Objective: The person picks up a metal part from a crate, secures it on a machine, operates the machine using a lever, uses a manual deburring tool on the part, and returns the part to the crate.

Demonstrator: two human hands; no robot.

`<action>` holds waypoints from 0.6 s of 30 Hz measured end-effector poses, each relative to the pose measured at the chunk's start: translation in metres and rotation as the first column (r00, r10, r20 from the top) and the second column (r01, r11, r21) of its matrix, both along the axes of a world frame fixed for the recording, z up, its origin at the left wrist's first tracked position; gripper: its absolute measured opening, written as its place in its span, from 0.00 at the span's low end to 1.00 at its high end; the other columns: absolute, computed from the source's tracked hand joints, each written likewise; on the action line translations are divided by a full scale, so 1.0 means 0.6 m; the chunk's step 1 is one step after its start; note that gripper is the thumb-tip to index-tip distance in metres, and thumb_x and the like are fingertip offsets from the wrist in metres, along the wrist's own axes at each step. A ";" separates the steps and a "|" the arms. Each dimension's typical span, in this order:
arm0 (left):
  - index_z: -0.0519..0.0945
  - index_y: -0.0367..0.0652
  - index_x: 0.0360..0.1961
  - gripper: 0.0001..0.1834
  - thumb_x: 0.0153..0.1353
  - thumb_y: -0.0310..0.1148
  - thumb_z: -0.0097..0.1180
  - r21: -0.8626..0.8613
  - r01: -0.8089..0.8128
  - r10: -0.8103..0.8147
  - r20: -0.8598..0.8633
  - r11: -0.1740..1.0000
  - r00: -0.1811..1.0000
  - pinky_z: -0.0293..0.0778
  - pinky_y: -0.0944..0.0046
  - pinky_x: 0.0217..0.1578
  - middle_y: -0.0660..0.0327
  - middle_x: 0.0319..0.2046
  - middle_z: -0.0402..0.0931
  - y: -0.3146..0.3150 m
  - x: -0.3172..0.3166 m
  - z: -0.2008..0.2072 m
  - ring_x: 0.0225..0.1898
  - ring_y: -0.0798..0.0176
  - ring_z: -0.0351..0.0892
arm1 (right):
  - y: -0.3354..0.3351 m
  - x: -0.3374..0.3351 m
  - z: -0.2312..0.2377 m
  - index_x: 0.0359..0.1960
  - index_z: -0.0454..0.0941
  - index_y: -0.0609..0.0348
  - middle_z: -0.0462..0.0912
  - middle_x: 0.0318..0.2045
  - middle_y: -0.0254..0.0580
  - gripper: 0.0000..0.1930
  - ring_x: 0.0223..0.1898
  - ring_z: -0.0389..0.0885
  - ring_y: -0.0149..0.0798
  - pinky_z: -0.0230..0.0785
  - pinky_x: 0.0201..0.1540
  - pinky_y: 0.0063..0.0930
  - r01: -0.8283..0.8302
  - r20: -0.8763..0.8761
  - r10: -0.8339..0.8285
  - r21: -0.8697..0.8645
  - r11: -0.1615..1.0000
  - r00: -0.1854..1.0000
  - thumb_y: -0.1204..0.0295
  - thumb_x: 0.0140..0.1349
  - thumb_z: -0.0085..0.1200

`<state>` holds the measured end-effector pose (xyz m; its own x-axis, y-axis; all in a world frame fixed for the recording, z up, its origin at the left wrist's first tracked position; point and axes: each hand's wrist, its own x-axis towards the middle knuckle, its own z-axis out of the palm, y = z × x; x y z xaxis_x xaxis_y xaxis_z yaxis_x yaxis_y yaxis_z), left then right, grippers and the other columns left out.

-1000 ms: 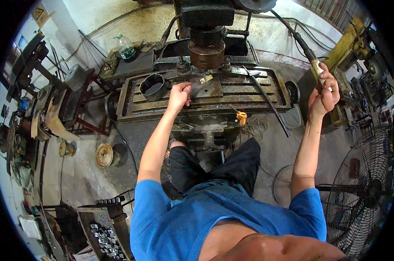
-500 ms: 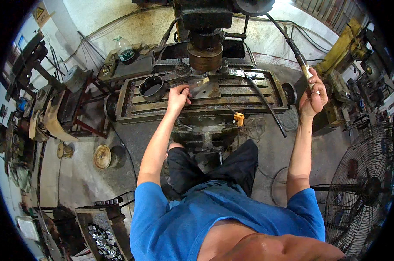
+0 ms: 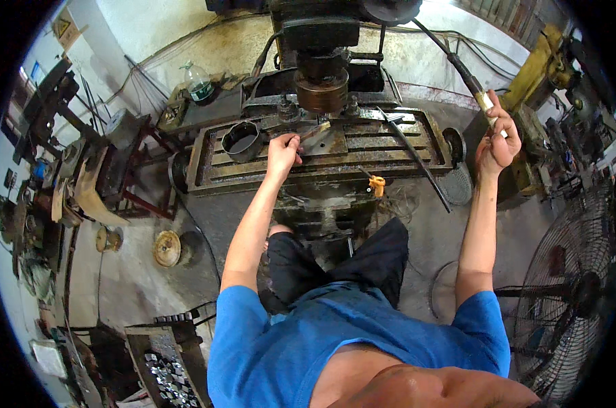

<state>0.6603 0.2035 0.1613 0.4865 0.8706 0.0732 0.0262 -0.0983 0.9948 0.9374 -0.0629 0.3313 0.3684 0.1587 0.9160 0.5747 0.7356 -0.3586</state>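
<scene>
My left hand [image 3: 283,156] is closed around the handle of a small brush [image 3: 315,131], whose pale tip points right, just below the round cutter head [image 3: 321,92] of a milling machine. Beneath the brush lies the slotted machine table [image 3: 383,158]. A dark pot [image 3: 243,155] of dark liquid sits on that table, left of this hand. Over on the right, my raised right hand [image 3: 500,139] has its fingers curled round the pale grip of a long machine lever [image 3: 466,78]. Part of the grip is hidden by the fingers.
A dark bar [image 3: 417,160] lies slantwise across the table's right part and juts over its front edge. Below hangs a yellow-handled tool [image 3: 377,183]. A large caged fan [image 3: 559,285] stands at right. At left are a round tub [image 3: 167,247] and a box of metal pieces [image 3: 141,340].
The brush, smeared by motion before, now shows sharply. My right hand and the lever grip sit slightly higher and farther right. The whole view has shifted a little.
</scene>
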 end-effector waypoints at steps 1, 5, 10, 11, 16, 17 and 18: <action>0.75 0.29 0.41 0.15 0.60 0.32 0.47 0.036 -0.009 0.010 -0.033 0.999 0.999 0.65 0.70 0.13 0.57 0.21 0.75 -0.003 0.001 0.006 0.11 0.70 0.69 | -0.002 0.002 -0.001 0.14 0.63 0.62 0.76 0.31 0.50 0.06 0.53 0.64 0.66 0.45 0.58 0.57 0.024 0.004 -0.024 0.002 1.000 1.000 0.79 0.46 0.42; 0.74 0.30 0.43 0.15 0.60 0.31 0.48 0.110 0.013 -0.007 -0.052 0.994 0.999 0.65 0.70 0.15 0.56 0.24 0.76 0.002 -0.001 0.001 0.14 0.69 0.71 | -0.004 0.024 0.008 0.19 0.67 0.65 0.76 0.34 0.50 0.07 0.54 0.64 0.63 0.46 0.58 0.53 -0.031 0.110 0.030 0.008 0.999 0.993 0.77 0.53 0.43; 0.75 0.29 0.41 0.13 0.59 0.29 0.48 0.086 0.022 -0.020 -0.032 0.996 0.999 0.68 0.69 0.16 0.56 0.26 0.75 0.001 0.006 -0.001 0.15 0.70 0.70 | 0.000 0.026 0.028 0.21 0.68 0.67 0.77 0.34 0.47 0.07 0.50 0.71 0.52 0.55 0.55 0.41 0.010 0.173 -0.014 0.028 1.000 0.985 0.78 0.54 0.42; 0.75 0.29 0.40 0.13 0.59 0.28 0.48 0.078 0.018 -0.015 -0.031 0.997 0.999 0.68 0.69 0.17 0.56 0.25 0.75 0.000 0.008 0.001 0.15 0.71 0.69 | 0.000 0.035 0.035 0.20 0.68 0.66 0.77 0.34 0.47 0.06 0.51 0.69 0.53 0.52 0.57 0.44 -0.017 0.225 0.009 0.032 0.999 0.974 0.77 0.53 0.42; 0.75 0.29 0.40 0.12 0.60 0.28 0.48 0.110 0.018 -0.020 0.012 0.994 1.000 0.68 0.70 0.15 0.57 0.24 0.74 0.003 0.015 -0.002 0.14 0.71 0.68 | 0.014 0.016 0.082 0.17 0.68 0.60 0.74 0.19 0.38 0.12 0.27 0.73 0.31 0.60 0.55 0.50 0.166 0.144 -0.183 0.124 0.978 0.972 0.73 0.59 0.49; 0.75 0.29 0.40 0.12 0.60 0.29 0.48 0.118 0.016 -0.018 0.013 0.993 1.000 0.68 0.71 0.14 0.57 0.24 0.74 0.003 0.016 -0.004 0.13 0.71 0.68 | 0.013 0.013 0.089 0.16 0.66 0.59 0.74 0.19 0.38 0.13 0.27 0.73 0.31 0.59 0.55 0.52 0.159 0.140 -0.174 0.110 0.981 0.975 0.72 0.59 0.48; 0.75 0.29 0.40 0.12 0.60 0.29 0.47 0.126 0.013 -0.015 0.013 0.992 1.000 0.67 0.71 0.13 0.58 0.23 0.74 0.004 0.016 -0.004 0.12 0.71 0.67 | 0.013 0.010 0.096 0.16 0.65 0.58 0.73 0.19 0.38 0.14 0.26 0.73 0.31 0.58 0.55 0.54 0.150 0.136 -0.163 0.096 0.984 0.977 0.72 0.60 0.48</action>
<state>0.6697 0.2061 0.1589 0.4965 0.8473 0.1886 0.0102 -0.2229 0.9748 0.9434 -0.0549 0.3892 0.2467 0.0287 0.9687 0.7259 0.6568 -0.2043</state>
